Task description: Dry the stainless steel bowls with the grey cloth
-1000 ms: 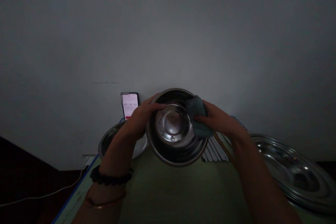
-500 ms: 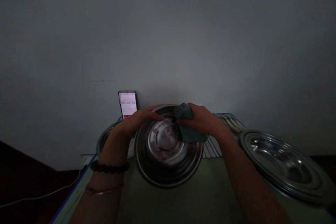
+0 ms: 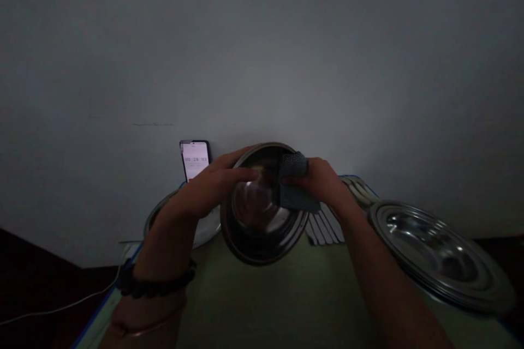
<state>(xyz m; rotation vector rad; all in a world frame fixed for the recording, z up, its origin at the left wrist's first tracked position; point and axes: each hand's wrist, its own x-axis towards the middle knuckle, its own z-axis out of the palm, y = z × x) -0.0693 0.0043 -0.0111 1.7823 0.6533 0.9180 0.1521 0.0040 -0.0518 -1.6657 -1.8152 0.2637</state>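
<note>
A shiny metal bowl (image 3: 262, 240) is held up over the table, tilted so its inside faces me. My left hand (image 3: 219, 182) grips its left rim, the thumb inside and the fingers behind, mostly hidden. At the right rim, my right hand (image 3: 321, 179) is closed on a grey-green cloth (image 3: 298, 196), which lies against the bowl's inner wall and hangs over its edge. The thumb of that hand presses on the cloth; its other fingers are largely out of sight behind it.
Stacked metal plates (image 3: 438, 262) sit at the table's right edge. Several pieces of cutlery (image 3: 325, 226) lie behind my right hand. A metal dish (image 3: 158, 210) is partly hidden by my left arm. A phone (image 3: 195, 161) showing a timer leans against the wall (image 3: 262, 65).
The bowl has risen slightly and turned in my hands, its opening now tilted more to the side. My left thumb reaches further over the inside. The cloth stays in my right hand.
</note>
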